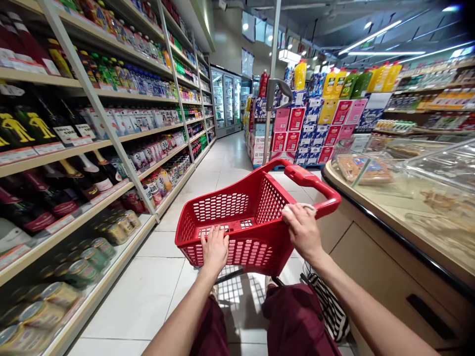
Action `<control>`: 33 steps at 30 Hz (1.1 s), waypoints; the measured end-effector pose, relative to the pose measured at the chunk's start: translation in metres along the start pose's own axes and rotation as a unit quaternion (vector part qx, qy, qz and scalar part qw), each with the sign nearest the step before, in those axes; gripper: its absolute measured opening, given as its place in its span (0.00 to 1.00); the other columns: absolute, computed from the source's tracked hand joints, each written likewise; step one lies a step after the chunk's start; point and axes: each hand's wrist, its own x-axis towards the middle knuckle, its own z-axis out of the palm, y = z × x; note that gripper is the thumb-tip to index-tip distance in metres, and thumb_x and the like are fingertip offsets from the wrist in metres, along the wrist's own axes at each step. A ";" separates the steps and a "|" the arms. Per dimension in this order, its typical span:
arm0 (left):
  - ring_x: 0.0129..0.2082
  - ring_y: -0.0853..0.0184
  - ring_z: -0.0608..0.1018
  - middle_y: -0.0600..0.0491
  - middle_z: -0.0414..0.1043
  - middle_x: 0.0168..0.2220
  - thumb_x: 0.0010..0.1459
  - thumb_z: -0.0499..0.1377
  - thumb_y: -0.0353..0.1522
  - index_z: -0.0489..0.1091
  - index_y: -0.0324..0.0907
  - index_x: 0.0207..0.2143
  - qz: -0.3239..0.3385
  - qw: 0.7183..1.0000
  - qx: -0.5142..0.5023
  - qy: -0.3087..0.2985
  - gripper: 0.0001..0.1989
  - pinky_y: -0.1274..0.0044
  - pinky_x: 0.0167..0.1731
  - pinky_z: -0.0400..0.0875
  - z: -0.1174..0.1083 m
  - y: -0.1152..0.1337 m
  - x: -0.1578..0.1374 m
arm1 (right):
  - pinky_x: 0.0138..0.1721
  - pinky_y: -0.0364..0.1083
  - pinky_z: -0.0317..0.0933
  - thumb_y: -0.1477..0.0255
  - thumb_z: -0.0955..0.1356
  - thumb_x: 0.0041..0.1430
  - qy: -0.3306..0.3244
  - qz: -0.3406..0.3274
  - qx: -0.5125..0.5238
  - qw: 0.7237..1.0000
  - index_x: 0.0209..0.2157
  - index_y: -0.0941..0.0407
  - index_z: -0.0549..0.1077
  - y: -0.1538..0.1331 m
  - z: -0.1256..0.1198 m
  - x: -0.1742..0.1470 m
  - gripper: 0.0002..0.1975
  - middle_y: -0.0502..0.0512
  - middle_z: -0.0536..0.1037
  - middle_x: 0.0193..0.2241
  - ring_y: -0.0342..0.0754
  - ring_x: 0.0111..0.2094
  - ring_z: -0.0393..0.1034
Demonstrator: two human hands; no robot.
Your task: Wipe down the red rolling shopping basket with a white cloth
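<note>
A red plastic shopping cart [256, 249] with a perforated basket stands sideways in front of me, and no goods show inside it. My left hand [215, 249] is closed over the near rim, its fingers hooked inward. On the same rim, close to where the red handle [315, 190] joins the basket, my right hand [300, 225] is closed too. Something pale, like a cord or strap, shows by its fingers; I cannot make out what it is. A black-and-white striped bag [328, 306] hangs low beside my right leg.
Shelves [144, 131] of bottles and cans line the left side. A display counter [374, 212] with packaged food borders the right. Ahead stand stacked drink cartons [308, 131] behind a metal pole [272, 59]. Tiled floor [208, 168] leads toward glass-door fridges [226, 99].
</note>
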 end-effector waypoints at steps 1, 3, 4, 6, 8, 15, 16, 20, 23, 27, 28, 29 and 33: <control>0.55 0.59 0.61 0.49 0.63 0.53 0.60 0.42 0.34 0.65 0.42 0.45 0.000 1.000 -0.001 0.000 0.17 0.57 0.54 0.49 0.000 0.000 0.000 | 0.52 0.53 0.46 0.77 0.60 0.54 -0.017 -0.018 0.007 1.000 0.44 0.54 0.68 -0.003 0.000 0.001 0.16 0.57 0.69 0.48 0.52 0.51 0.59; 0.55 0.59 0.60 0.49 0.63 0.53 0.60 0.42 0.34 0.66 0.42 0.45 0.000 1.000 -0.004 0.004 0.17 0.57 0.54 0.49 0.001 -0.001 -0.001 | 0.52 0.53 0.45 0.78 0.59 0.54 -0.019 -0.002 0.004 1.000 0.45 0.52 0.68 0.003 -0.004 0.005 0.17 0.56 0.70 0.46 0.51 0.49 0.60; 0.55 0.59 0.60 0.49 0.63 0.53 0.60 0.42 0.34 0.66 0.42 0.46 0.000 1.000 -0.005 0.008 0.17 0.57 0.54 0.48 0.001 0.000 -0.001 | 0.51 0.54 0.46 0.78 0.60 0.54 -0.003 0.030 -0.005 1.000 0.45 0.53 0.68 0.009 -0.006 0.007 0.17 0.57 0.70 0.45 0.51 0.48 0.61; 0.56 0.59 0.60 0.49 0.63 0.53 0.60 0.42 0.35 0.65 0.42 0.46 0.000 1.000 -0.007 0.012 0.18 0.57 0.54 0.47 0.002 0.000 -0.001 | 0.49 0.55 0.48 0.77 0.60 0.53 0.031 0.094 -0.020 0.995 0.44 0.54 0.68 0.013 -0.007 0.010 0.16 0.59 0.71 0.44 0.53 0.47 0.61; 0.56 0.59 0.59 0.49 0.62 0.53 0.60 0.42 0.35 0.64 0.42 0.48 0.001 1.000 -0.012 0.011 0.18 0.56 0.54 0.47 0.002 -0.001 -0.001 | 0.49 0.54 0.49 0.77 0.60 0.53 0.019 0.087 -0.004 0.996 0.43 0.55 0.69 -0.001 -0.002 0.010 0.16 0.59 0.71 0.44 0.52 0.47 0.61; 0.57 0.60 0.58 0.49 0.61 0.54 0.60 0.42 0.34 0.62 0.42 0.50 0.006 1.000 -0.023 -0.003 0.19 0.57 0.55 0.47 0.002 -0.004 -0.003 | 0.51 0.51 0.46 0.78 0.59 0.55 -0.053 0.003 0.057 0.997 0.47 0.53 0.66 -0.021 0.005 0.005 0.19 0.55 0.71 0.46 0.48 0.48 0.62; 0.57 0.59 0.57 0.49 0.61 0.54 0.60 0.42 0.34 0.62 0.42 0.51 0.006 1.000 -0.024 -0.003 0.19 0.57 0.55 0.47 0.002 -0.003 -0.003 | 0.50 0.51 0.47 0.77 0.59 0.55 -0.032 0.049 0.038 0.998 0.48 0.54 0.65 -0.010 0.003 0.007 0.18 0.56 0.72 0.45 0.49 0.47 0.63; 0.57 0.59 0.58 0.50 0.61 0.54 0.60 0.43 0.35 0.62 0.43 0.50 -0.005 1.000 -0.024 0.002 0.18 0.56 0.55 0.48 0.002 -0.001 -0.003 | 0.49 0.51 0.49 0.77 0.59 0.55 -0.007 0.096 0.020 0.995 0.48 0.55 0.65 -0.012 0.001 0.011 0.18 0.57 0.73 0.43 0.49 0.45 0.64; 0.57 0.60 0.58 0.50 0.61 0.54 0.60 0.42 0.34 0.62 0.43 0.51 0.000 1.000 -0.024 0.003 0.19 0.56 0.55 0.47 0.001 -0.002 -0.004 | 0.51 0.49 0.47 0.79 0.59 0.55 -0.058 -0.011 0.064 0.996 0.45 0.51 0.68 -0.045 0.006 0.006 0.18 0.52 0.72 0.45 0.47 0.48 0.62; 0.58 0.60 0.56 0.50 0.60 0.55 0.60 0.42 0.34 0.61 0.42 0.51 0.006 1.000 -0.024 0.000 0.19 0.56 0.55 0.46 0.002 -0.004 -0.005 | 0.54 0.52 0.41 0.78 0.59 0.56 -0.027 0.010 0.040 0.999 0.46 0.49 0.67 -0.028 0.003 0.001 0.18 0.52 0.72 0.46 0.47 0.46 0.65; 0.58 0.59 0.56 0.50 0.60 0.55 0.60 0.42 0.34 0.61 0.42 0.51 0.006 1.000 -0.024 0.001 0.19 0.56 0.55 0.46 0.003 -0.003 -0.005 | 0.54 0.54 0.40 0.76 0.60 0.57 -0.003 0.039 0.024 0.999 0.47 0.49 0.67 -0.016 0.001 0.001 0.17 0.53 0.72 0.45 0.47 0.45 0.66; 0.58 0.59 0.55 0.49 0.60 0.55 0.60 0.42 0.34 0.61 0.42 0.52 0.004 1.000 -0.023 0.003 0.19 0.56 0.55 0.46 0.004 -0.003 -0.006 | 0.54 0.55 0.40 0.75 0.60 0.57 0.023 0.065 0.008 0.998 0.47 0.50 0.67 -0.006 -0.001 0.002 0.16 0.54 0.72 0.45 0.48 0.44 0.66; 0.60 0.58 0.51 0.49 0.55 0.58 0.59 0.43 0.35 0.59 0.43 0.53 0.003 1.000 -0.018 0.006 0.20 0.54 0.55 0.42 0.008 0.003 -0.007 | 0.54 0.55 0.39 0.75 0.60 0.57 0.030 0.064 0.001 0.998 0.46 0.49 0.68 -0.015 0.002 0.000 0.16 0.54 0.72 0.45 0.49 0.46 0.65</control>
